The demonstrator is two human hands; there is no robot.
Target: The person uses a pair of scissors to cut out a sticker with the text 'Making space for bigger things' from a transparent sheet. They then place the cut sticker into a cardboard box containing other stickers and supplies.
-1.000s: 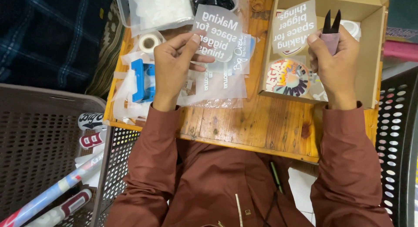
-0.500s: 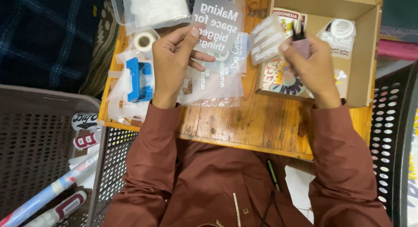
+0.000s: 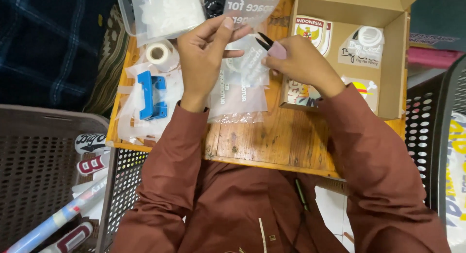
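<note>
My left hand (image 3: 206, 51) pinches the lower edge of a clear film sheet with white lettering (image 3: 252, 8), held up over the wooden table (image 3: 272, 141). My right hand (image 3: 298, 63) grips small pink-handled snips (image 3: 273, 46), their black blades pointing left toward that sheet. Beneath both hands lies a loose pile of clear plastic sheets (image 3: 238, 95) with printed lettering.
An open cardboard box (image 3: 388, 63) with printed stickers sits at the right. A white tape roll (image 3: 159, 53), a blue tool (image 3: 151, 95) and a clear tub of plastic bags (image 3: 165, 12) lie left. Perforated dark baskets (image 3: 43, 180) flank the table.
My right hand has left the cardboard box and swung left with the snips to meet the left hand. The small sheet it held is gone. The left hand lifted the lettered sheet higher.
</note>
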